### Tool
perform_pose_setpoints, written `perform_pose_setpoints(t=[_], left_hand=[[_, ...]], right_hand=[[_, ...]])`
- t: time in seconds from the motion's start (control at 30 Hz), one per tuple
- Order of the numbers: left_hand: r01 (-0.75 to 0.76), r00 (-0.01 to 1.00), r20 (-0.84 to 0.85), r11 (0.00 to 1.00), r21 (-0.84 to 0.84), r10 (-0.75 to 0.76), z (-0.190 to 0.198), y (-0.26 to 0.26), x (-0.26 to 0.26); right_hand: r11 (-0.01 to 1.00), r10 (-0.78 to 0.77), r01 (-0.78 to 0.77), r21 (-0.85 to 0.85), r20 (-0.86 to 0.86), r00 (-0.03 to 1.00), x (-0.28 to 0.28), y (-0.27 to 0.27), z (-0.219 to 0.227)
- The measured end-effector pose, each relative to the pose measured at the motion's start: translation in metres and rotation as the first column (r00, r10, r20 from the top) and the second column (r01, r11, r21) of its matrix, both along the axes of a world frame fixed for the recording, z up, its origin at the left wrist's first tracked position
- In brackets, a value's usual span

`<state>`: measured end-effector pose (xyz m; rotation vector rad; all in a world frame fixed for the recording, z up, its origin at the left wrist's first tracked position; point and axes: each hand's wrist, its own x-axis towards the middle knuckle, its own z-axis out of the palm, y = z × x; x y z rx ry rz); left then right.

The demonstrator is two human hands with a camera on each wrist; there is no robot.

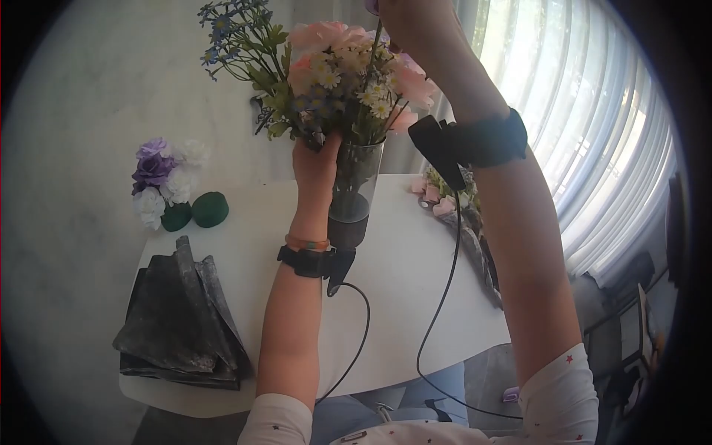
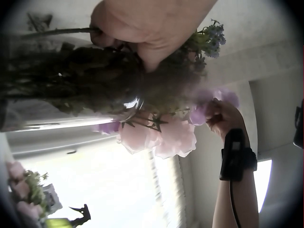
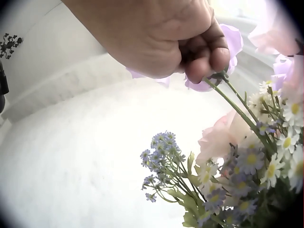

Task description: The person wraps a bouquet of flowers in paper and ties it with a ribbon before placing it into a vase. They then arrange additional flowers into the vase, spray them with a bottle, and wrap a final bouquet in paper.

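Observation:
A clear glass vase [image 1: 356, 178] stands on the table, filled with pink blooms [image 1: 326, 35], small white daisies [image 1: 380, 100] and blue sprigs [image 1: 219, 33]. My left hand [image 1: 315, 167] is at the vase's rim on its left side, fingers curled round stems at the bouquet's base; a green stem [image 2: 61, 32] sticks out from under it in the left wrist view. High above the bouquet, my right hand [image 3: 161, 38] pinches a light purple flower [image 3: 232, 45] just under its bloom. Its stem [image 3: 237, 104] runs down among the other flowers.
Dark grey wrapping sheets [image 1: 174, 319] lie stacked at the table's front left. Purple and white flowers [image 1: 159, 174] with green foam blocks [image 1: 210, 210] stand behind them. A wrapped pink bouquet [image 1: 445, 200] lies on the right. Cables [image 1: 445, 297] trail from both wrist cameras.

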<state>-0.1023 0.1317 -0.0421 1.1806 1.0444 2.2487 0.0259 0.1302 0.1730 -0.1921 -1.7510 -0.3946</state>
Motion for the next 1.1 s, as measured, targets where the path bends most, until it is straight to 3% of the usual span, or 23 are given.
perform_pose_setpoints(t=[0.13, 0.2, 0.33, 0.43, 0.6, 0.73, 0.77, 0.8, 0.83, 0.87, 0.9, 0.97, 1.1], left_hand=[[0.031, 0.998, 0.047, 0.999, -0.018, -0.030, 0.000, 0.002, 0.000], [0.010, 0.999, 0.042, 0.999, -0.038, -0.008, -0.001, 0.003, -0.001], [0.019, 0.998, 0.057, 1.000, 0.013, -0.020, -0.002, 0.004, 0.000], [0.047, 0.997, 0.054, 0.998, 0.037, -0.049, 0.000, 0.002, 0.001], [0.063, 0.997, 0.041, 0.997, 0.049, -0.065, -0.002, 0.002, 0.000], [0.044, 0.998, 0.048, 0.999, 0.019, -0.045, -0.001, 0.002, 0.000], [0.048, 0.997, 0.055, 0.999, 0.010, -0.048, -0.001, 0.001, 0.001], [0.052, 0.997, 0.055, 0.999, 0.012, -0.052, 0.000, 0.000, 0.001], [0.048, 0.997, 0.053, 0.999, 0.009, -0.048, 0.000, 0.000, 0.001], [0.044, 0.998, 0.049, 0.999, 0.005, -0.044, 0.000, 0.000, 0.000], [0.047, 0.998, 0.048, 0.999, 0.007, -0.048, 0.000, -0.001, -0.001], [0.046, 0.998, 0.046, 0.999, -0.026, -0.045, 0.000, -0.001, -0.002], [0.124, 0.989, 0.088, 0.992, -0.015, -0.122, 0.003, -0.008, 0.000]], right_hand=[[0.983, 0.111, -0.109, 0.149, -0.001, 0.994, -0.002, -0.002, 0.011], [1.000, 0.013, -0.012, -0.026, 0.040, 0.999, -0.002, -0.005, 0.015], [0.999, 0.023, -0.022, -0.044, 0.027, 0.999, -0.009, -0.007, 0.010], [0.995, 0.063, -0.069, 0.078, 0.084, 0.994, -0.013, 0.010, -0.004], [0.991, 0.041, -0.017, -0.130, 0.184, 0.982, -0.014, 0.012, -0.025], [0.994, 0.022, 0.005, -0.112, 0.241, 0.970, -0.006, -0.022, -0.032], [0.911, 0.019, 0.108, -0.397, 0.303, 0.953, -0.005, -0.043, -0.030], [0.740, 0.037, 0.217, -0.637, 0.360, 0.932, -0.005, -0.054, -0.029], [0.740, 0.033, 0.220, -0.635, 0.360, 0.932, -0.007, -0.051, -0.033], [0.888, -0.022, 0.165, -0.428, 0.319, 0.948, -0.008, -0.046, -0.040], [0.976, -0.064, 0.116, -0.186, 0.265, 0.962, -0.010, -0.041, -0.046], [0.972, -0.102, 0.155, -0.177, 0.277, 0.955, -0.011, -0.040, -0.051], [0.989, -0.056, 0.082, -0.127, 0.192, 0.980, -0.009, -0.032, -0.060]])
